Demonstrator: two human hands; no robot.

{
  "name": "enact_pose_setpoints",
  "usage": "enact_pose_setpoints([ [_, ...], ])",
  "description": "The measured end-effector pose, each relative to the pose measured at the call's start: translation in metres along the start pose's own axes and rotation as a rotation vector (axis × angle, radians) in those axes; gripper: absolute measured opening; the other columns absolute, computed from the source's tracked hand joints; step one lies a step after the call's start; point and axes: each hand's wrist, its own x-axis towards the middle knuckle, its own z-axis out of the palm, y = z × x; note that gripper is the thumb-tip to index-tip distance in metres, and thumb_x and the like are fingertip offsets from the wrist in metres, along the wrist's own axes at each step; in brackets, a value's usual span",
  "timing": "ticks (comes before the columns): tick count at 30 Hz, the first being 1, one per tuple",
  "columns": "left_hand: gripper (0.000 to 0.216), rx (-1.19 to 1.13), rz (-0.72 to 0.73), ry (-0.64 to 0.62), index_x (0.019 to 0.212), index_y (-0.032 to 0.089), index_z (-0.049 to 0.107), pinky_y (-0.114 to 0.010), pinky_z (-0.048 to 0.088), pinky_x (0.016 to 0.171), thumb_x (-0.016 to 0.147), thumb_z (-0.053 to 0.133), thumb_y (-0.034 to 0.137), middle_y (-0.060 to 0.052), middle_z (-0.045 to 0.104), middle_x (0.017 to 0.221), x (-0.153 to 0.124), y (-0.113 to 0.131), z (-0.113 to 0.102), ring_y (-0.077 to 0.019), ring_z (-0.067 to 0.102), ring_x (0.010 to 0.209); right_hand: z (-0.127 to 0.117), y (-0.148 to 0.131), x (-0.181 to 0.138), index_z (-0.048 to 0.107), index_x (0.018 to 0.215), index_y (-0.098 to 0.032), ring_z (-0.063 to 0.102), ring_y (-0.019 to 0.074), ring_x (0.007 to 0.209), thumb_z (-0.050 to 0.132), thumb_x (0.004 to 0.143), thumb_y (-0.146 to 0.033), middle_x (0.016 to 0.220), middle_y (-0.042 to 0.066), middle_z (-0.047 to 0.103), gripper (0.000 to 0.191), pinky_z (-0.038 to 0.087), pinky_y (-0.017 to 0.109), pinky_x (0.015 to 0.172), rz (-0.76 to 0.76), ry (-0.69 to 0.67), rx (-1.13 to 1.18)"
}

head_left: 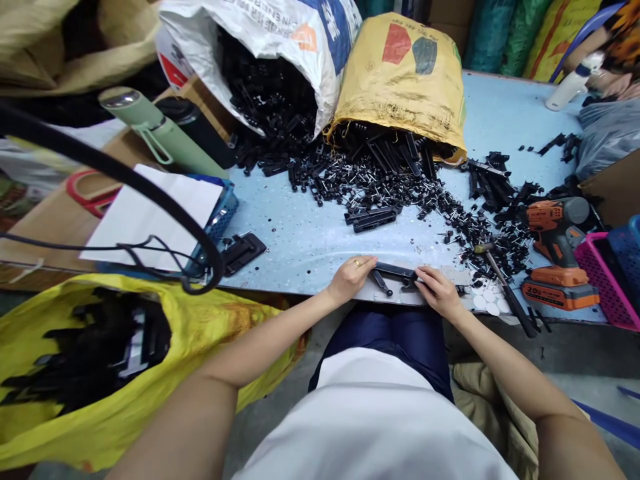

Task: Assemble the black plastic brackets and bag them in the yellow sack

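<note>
Near the table's front edge, a long black plastic part point(396, 270) lies between my two hands. My left hand point(350, 277) has its fingers closed on the left end of it. The fingers of my right hand point(438, 291) pinch its right end. A smaller black piece point(382, 283) slants down just below the long part, close to my left fingers. Farther back on the table is a pair of similar long black parts point(374, 219). To the right of my right hand lies a hammer point(505, 287), with white round discs point(489, 298) beside it.
A white sack point(260, 20) and a yellow sack point(400, 73) spill black parts and black-headed screws point(370, 180) over the blue table point(280, 247). An orange cordless drill point(557, 253) stands at right. A yellow bag point(210, 320) of black parts sits at left, below a black cable point(125, 173).
</note>
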Motion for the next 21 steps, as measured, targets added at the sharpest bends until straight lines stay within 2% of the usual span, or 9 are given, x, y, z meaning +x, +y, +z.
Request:
enact_pose_setpoints([
  [4,0.026,0.101,-0.1,-0.036,0.107,0.016,0.057,-0.034,0.047,0.079,0.091,0.037,0.023,-0.011,0.065,0.099,0.004,0.012,-0.008,-0.019,0.06,0.094,-0.002,0.006,-0.005,0.059,0.114,-0.021,0.061,0.0169,0.094,0.046,0.089,-0.031,0.101,0.01,0.063,0.03,0.053,0.03,0.08,0.054,-0.049,0.067],
  [7,0.029,0.198,-0.33,-0.067,0.094,0.014,0.062,-0.036,0.045,0.08,0.088,0.043,0.035,-0.013,0.066,0.092,0.004,0.03,-0.018,-0.0226,0.06,0.092,-0.007,0.004,-0.002,0.06,0.113,-0.021,0.06,0.0188,0.097,0.043,0.09,-0.033,0.108,0.01,0.062,0.03,0.052,0.035,0.081,0.057,-0.104,0.027],
  [9,0.033,0.215,-0.503,-0.189,0.079,0.015,0.064,-0.034,0.045,0.073,0.087,0.042,0.039,-0.012,0.066,0.078,0.004,0.046,-0.021,-0.0226,0.061,0.083,-0.005,-0.003,0.007,0.061,0.112,-0.021,0.057,0.0211,0.102,0.042,0.09,-0.033,0.115,0.012,0.059,0.031,0.049,0.039,0.084,0.035,-0.108,-0.029],
  [11,0.036,0.202,-0.651,-0.373,0.072,0.015,0.064,-0.031,0.045,0.067,0.086,0.042,0.041,-0.011,0.065,0.071,0.007,0.062,-0.019,-0.0229,0.062,0.077,0.006,-0.013,0.022,0.059,0.115,-0.02,0.054,0.0224,0.107,0.041,0.091,-0.035,0.12,0.013,0.056,0.034,0.046,0.041,0.088,0.0,-0.13,-0.051],
  [13,0.034,0.173,-0.757,-0.527,0.077,0.015,0.067,-0.031,0.045,0.065,0.085,0.044,0.039,-0.012,0.067,0.075,0.013,0.075,-0.012,-0.0235,0.063,0.077,0.023,-0.023,0.038,0.055,0.121,-0.019,0.052,0.022,0.109,0.039,0.091,-0.039,0.122,0.013,0.054,0.039,0.045,0.04,0.09,-0.041,-0.2,-0.031],
  [15,0.032,0.143,-0.833,-0.603,0.084,0.014,0.068,-0.03,0.045,0.066,0.085,0.043,0.034,-0.013,0.069,0.081,0.02,0.083,-0.005,-0.0238,0.065,0.079,0.04,-0.03,0.05,0.051,0.126,-0.018,0.052,0.021,0.109,0.036,0.091,-0.041,0.122,0.013,0.054,0.044,0.045,0.037,0.09,-0.058,-0.287,-0.007],
  [18,0.033,0.119,-0.904,-0.624,0.088,0.013,0.069,-0.031,0.046,0.069,0.087,0.04,0.029,-0.014,0.069,0.084,0.026,0.084,0.0,-0.0249,0.066,0.082,0.052,-0.032,0.058,0.045,0.13,-0.02,0.053,0.0193,0.106,0.034,0.092,-0.041,0.119,0.011,0.056,0.045,0.046,0.035,0.089,-0.031,-0.366,0.017],
  [21,0.034,0.111,-0.9,-0.644,0.089,0.012,0.07,-0.032,0.047,0.072,0.086,0.041,0.029,-0.016,0.069,0.086,0.027,0.078,-0.002,-0.0258,0.066,0.084,0.052,-0.03,0.058,0.044,0.131,-0.019,0.053,0.0184,0.105,0.03,0.093,-0.04,0.118,0.01,0.056,0.046,0.045,0.034,0.089,-0.003,-0.366,0.036],
])
